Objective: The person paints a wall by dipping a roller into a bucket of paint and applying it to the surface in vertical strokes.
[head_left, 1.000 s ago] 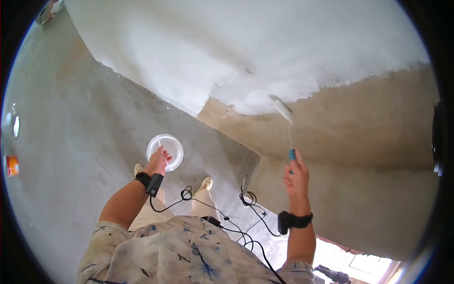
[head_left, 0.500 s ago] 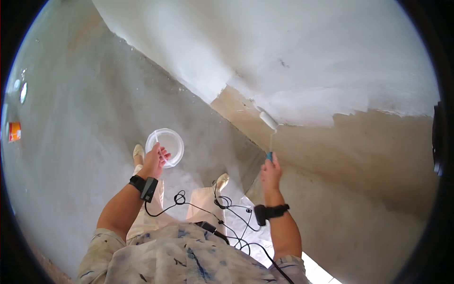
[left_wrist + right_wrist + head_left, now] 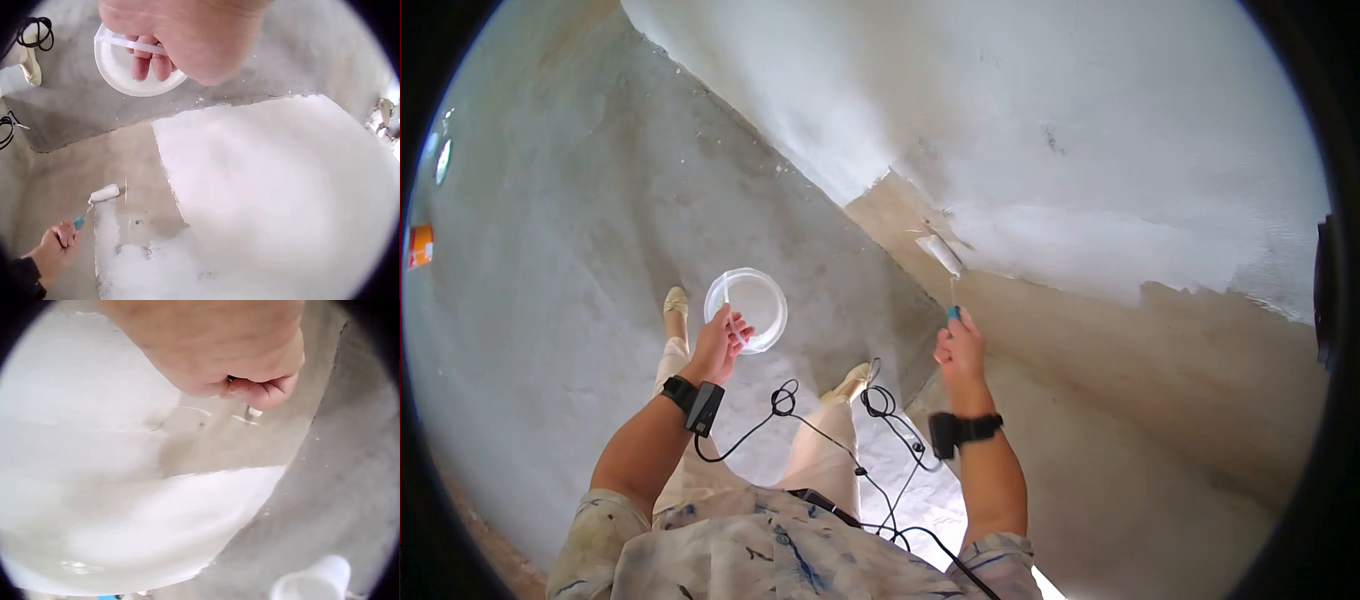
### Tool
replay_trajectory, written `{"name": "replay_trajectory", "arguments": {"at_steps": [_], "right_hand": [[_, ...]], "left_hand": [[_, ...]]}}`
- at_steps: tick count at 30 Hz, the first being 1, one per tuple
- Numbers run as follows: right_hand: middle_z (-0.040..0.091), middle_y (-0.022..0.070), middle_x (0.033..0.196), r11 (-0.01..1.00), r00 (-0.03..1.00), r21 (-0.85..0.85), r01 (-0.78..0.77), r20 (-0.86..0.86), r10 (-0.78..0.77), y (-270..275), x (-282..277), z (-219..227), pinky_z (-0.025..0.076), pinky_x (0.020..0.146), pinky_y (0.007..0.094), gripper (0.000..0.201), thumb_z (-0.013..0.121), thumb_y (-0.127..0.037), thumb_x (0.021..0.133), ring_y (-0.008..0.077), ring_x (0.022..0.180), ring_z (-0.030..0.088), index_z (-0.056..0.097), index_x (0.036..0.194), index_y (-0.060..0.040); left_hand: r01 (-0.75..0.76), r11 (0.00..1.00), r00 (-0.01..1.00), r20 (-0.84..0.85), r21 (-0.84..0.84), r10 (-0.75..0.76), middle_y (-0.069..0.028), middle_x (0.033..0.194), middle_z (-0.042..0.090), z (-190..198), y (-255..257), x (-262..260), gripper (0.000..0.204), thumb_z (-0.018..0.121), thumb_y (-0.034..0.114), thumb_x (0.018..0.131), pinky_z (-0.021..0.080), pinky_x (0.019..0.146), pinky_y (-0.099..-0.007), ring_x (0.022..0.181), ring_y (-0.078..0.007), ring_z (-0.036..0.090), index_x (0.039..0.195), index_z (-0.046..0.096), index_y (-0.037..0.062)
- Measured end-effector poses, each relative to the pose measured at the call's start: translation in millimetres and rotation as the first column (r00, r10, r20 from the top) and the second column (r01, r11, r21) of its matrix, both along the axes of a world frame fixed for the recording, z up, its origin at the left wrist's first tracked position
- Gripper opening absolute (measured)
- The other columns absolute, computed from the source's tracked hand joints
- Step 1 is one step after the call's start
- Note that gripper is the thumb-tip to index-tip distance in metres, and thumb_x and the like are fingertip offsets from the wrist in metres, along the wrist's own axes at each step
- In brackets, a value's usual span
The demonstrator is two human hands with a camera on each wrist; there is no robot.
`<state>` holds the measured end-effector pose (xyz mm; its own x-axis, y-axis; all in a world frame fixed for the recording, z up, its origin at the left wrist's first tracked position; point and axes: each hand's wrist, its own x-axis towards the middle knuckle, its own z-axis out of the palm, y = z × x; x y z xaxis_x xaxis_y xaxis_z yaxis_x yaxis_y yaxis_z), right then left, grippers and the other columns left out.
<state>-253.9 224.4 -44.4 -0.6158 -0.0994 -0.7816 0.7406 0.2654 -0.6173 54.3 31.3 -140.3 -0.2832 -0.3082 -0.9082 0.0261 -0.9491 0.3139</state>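
The right hand grips the blue handle of a paint roller, whose white sleeve lies against the wall at the border of white paint and bare brown surface. In the left wrist view the roller touches the bare part beside a fresh white strip. The left hand holds a white bucket by its thin handle, fingers curled round it. In the right wrist view the right hand hides most of the roller; the bucket shows at the bottom.
Black cables hang in loops between the wrists and the waist. An orange can stands on the grey floor at far left. The person's feet in pale shoes stand near the bucket. The floor meets the wall along a diagonal edge.
The right hand and roller have moved left along the wall, toward the floor edge. The head view has shifted. The left hand still holds the bucket.
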Motion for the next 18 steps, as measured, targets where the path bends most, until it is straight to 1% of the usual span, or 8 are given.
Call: {"name": "replay_trajectory", "arguments": {"at_steps": [2, 4, 5, 7, 9, 10, 12, 18], "right_hand": [[0.041, 0.0007, 0.066, 0.999, 0.998, 0.003, -0.035, -0.047, 0.035, 7, 10, 71, 0.025, 0.037, 0.0205, 0.052, 0.051, -0.011, 0.087, 0.0067, 0.047, 0.035, 0.033, 0.137, -0.0118], [0.043, 0.0025, 0.068, 0.998, 0.996, -0.02, -0.053, -0.073, 0.052, 11, 18, 133, 0.025, 0.038, 0.0195, 0.043, 0.049, -0.011, 0.09, 0.0057, 0.047, 0.035, 0.038, 0.132, -0.012], [0.044, 0.0027, 0.069, 0.998, 0.994, -0.039, -0.056, -0.091, 0.052, 12, 23, 163, 0.025, 0.038, 0.0189, 0.044, 0.049, -0.012, 0.091, 0.0053, 0.047, 0.034, 0.037, 0.134, -0.0127], [0.044, 0.0029, 0.07, 0.996, 0.992, -0.058, -0.067, -0.109, 0.061, 7, 38, 200, 0.025, 0.038, 0.0183, 0.046, 0.049, -0.012, 0.091, 0.005, 0.047, 0.034, 0.036, 0.135, -0.0134], [0.045, 0.0029, 0.07, 0.998, 0.989, -0.043, -0.051, -0.141, 0.045, 1, 46, 214, 0.025, 0.037, 0.0176, 0.048, 0.048, -0.011, 0.091, 0.0046, 0.045, 0.033, 0.034, 0.137, -0.0149], [0.045, 0.0029, 0.07, 0.998, 0.989, -0.037, -0.059, -0.138, 0.053, 1, 44, 202, 0.025, 0.037, 0.0176, 0.048, 0.048, -0.011, 0.091, 0.0046, 0.045, 0.033, 0.034, 0.137, -0.0149], [0.043, 0.0008, 0.066, 0.994, 0.989, -0.03, -0.107, -0.102, 0.104, -2, 35, 148, 0.025, 0.036, 0.0197, 0.05, 0.045, -0.009, 0.09, 0.0055, 0.045, 0.033, 0.032, 0.138, -0.015], [0.039, -0.0009, 0.061, 0.997, 1.0, -0.076, -0.023, -0.012, 0.022, -43, 33, -42, 0.023, 0.035, 0.0214, 0.057, 0.048, -0.008, 0.087, 0.0066, 0.04, 0.031, 0.03, 0.139, -0.0213]], "left_hand": [[-0.017, 1.0, 0.999, -0.033, 0.005, 0.017, -0.0024, 0.075, 0.053, 7, 0, -1, 0.037, 0.049, 0.039, 0.09, 0.046, 0.075, -0.0286, 0.078, -0.0183, 0.058, 0.094, 0.051, 0.0029], [-0.019, 0.999, 1.0, -0.019, -0.029, 0.019, -0.0028, 0.076, 0.053, 13, -1, -6, 0.036, 0.048, 0.038, 0.09, 0.045, 0.07, -0.0281, 0.076, -0.0184, 0.058, 0.094, 0.051, 0.0029], [-0.027, 0.999, 0.999, -0.029, -0.026, 0.026, -0.0028, 0.076, 0.053, 16, -1, -7, 0.036, 0.048, 0.038, 0.09, 0.045, 0.07, -0.0281, 0.076, -0.0184, 0.058, 0.094, 0.051, 0.0029], [0.026, 0.999, 0.999, -0.026, -0.041, -0.027, -0.0033, 0.076, 0.053, 18, -1, -6, 0.035, 0.048, 0.038, 0.09, 0.044, 0.068, -0.0283, 0.076, -0.0182, 0.059, 0.094, 0.051, 0.0031], [0.01, 0.999, 1.0, -0.018, -0.051, -0.011, -0.0034, 0.077, 0.053, 18, 0, -4, 0.035, 0.047, 0.038, 0.09, 0.044, 0.068, -0.0287, 0.076, -0.0182, 0.059, 0.094, 0.051, 0.0031], [-0.001, 0.998, 1.0, -0.012, -0.061, 0.0, -0.0034, 0.077, 0.053, 15, 3, -4, 0.036, 0.047, 0.038, 0.091, 0.043, 0.068, -0.0291, 0.076, -0.0183, 0.059, 0.094, 0.051, 0.0031], [0.009, 0.998, 1.0, -0.017, -0.063, -0.01, -0.0041, 0.079, 0.053, 7, 2, -2, 0.037, 0.047, 0.039, 0.09, 0.043, 0.071, -0.0297, 0.078, -0.0183, 0.059, 0.096, 0.051, 0.0026], [0.041, 0.997, 0.999, 0.024, -0.068, -0.04, -0.0077, 0.091, 0.053, 7, 3, 5, 0.043, 0.046, 0.041, 0.09, 0.041, 0.08, -0.0313, 0.088, -0.0188, 0.057, 0.105, 0.049, 0.0002]]}}
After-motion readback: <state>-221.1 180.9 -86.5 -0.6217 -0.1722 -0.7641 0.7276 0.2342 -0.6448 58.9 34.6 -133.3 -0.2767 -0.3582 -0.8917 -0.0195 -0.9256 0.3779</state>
